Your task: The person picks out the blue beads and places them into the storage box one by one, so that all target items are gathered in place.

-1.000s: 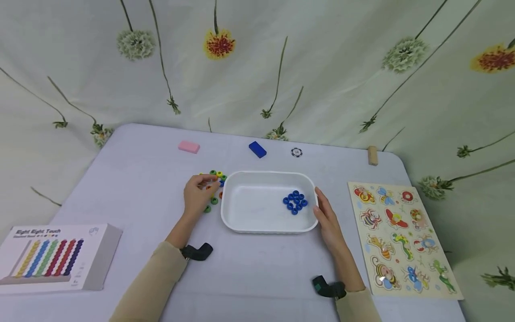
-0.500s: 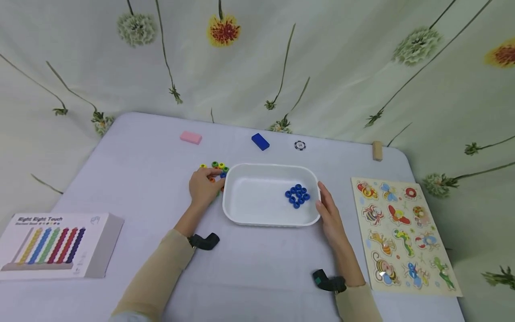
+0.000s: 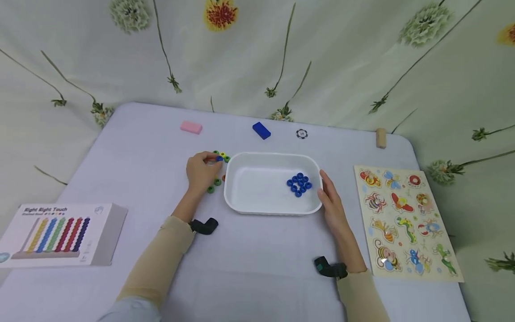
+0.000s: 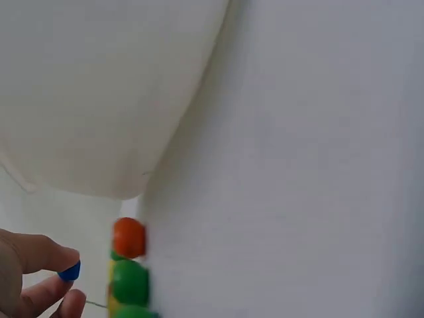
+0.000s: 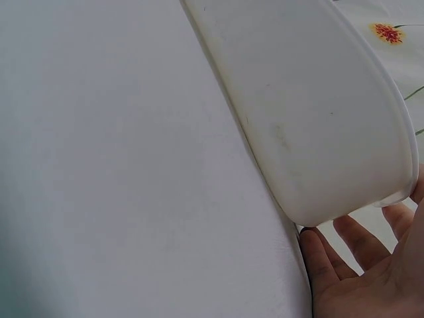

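Note:
My left hand [image 3: 200,173] pinches a blue bead [image 3: 219,158] between thumb and fingertips, left of a white tray [image 3: 257,190]. In the left wrist view that blue bead [image 4: 70,271] shows partly between the fingers. Around the hand lie loose green, yellow and orange beads [image 3: 217,182], some hidden behind it. Several blue beads [image 3: 300,183] lie grouped at the tray's right end. My right hand [image 3: 334,208] holds the tray's right end, thumb at the rim. From the right wrist, fingers [image 5: 364,245] are seen against the tray's outer wall [image 5: 331,146].
A pink block [image 3: 191,127], a blue block [image 3: 261,130], a round chip [image 3: 301,133] and a wooden block [image 3: 381,138] line the back of the table. A toy box [image 3: 60,235] lies at left; an insect puzzle board [image 3: 406,223] lies at right.
My left hand has closed on a blue bead and lifted it slightly from the loose ones. The right hand stays at the tray. The head view has tilted downward.

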Action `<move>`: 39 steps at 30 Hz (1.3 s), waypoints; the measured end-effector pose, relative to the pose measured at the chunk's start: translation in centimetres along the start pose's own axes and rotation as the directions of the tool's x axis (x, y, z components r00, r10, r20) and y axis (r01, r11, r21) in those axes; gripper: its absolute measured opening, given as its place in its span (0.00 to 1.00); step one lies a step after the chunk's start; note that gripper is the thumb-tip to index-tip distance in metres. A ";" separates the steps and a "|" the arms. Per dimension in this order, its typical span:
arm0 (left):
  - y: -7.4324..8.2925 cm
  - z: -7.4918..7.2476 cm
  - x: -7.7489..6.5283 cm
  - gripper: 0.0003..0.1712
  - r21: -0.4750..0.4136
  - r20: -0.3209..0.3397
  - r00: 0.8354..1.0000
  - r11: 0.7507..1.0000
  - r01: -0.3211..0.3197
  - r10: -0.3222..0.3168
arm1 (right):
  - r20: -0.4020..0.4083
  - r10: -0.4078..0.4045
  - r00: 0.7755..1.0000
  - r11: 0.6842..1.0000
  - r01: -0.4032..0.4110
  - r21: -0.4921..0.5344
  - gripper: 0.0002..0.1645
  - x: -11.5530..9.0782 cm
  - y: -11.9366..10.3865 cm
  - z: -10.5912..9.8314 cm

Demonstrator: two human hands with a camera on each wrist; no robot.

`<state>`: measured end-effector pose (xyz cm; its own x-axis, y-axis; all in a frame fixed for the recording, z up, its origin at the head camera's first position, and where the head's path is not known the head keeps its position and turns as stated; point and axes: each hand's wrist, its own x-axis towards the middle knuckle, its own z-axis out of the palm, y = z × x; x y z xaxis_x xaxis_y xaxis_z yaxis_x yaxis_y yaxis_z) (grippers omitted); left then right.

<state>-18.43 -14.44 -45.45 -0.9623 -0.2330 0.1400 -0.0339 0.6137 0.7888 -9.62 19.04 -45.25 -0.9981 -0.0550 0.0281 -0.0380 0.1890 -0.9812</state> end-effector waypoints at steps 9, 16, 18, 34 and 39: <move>9.4 -2.1 -1.2 0.13 -0.291 0.154 0.983 0.955 -0.053 0.101 | -0.004 -0.014 1.000 1.000 0.014 0.006 0.29 0.1 -0.8 -0.6; 11.2 1.4 -2.0 0.13 -0.217 0.397 0.915 0.976 0.013 0.076 | -0.002 -0.014 1.000 1.000 0.014 0.025 0.30 -0.5 -1.0 -0.2; 11.0 2.6 -2.1 0.14 -0.169 0.441 0.895 0.985 0.016 0.061 | -0.001 -0.012 1.000 1.000 0.012 0.026 0.30 -0.6 -1.0 0.0; 9.0 9.8 -3.1 0.12 0.007 0.665 0.735 0.983 -0.182 0.131 | -0.017 0.007 1.000 1.000 -0.007 0.000 0.30 -1.5 -1.2 0.1; 9.2 9.3 -3.6 0.17 -0.027 0.712 0.688 0.984 -0.176 0.142 | -0.004 0.022 1.000 1.000 -0.021 0.018 0.30 -1.6 -0.9 0.2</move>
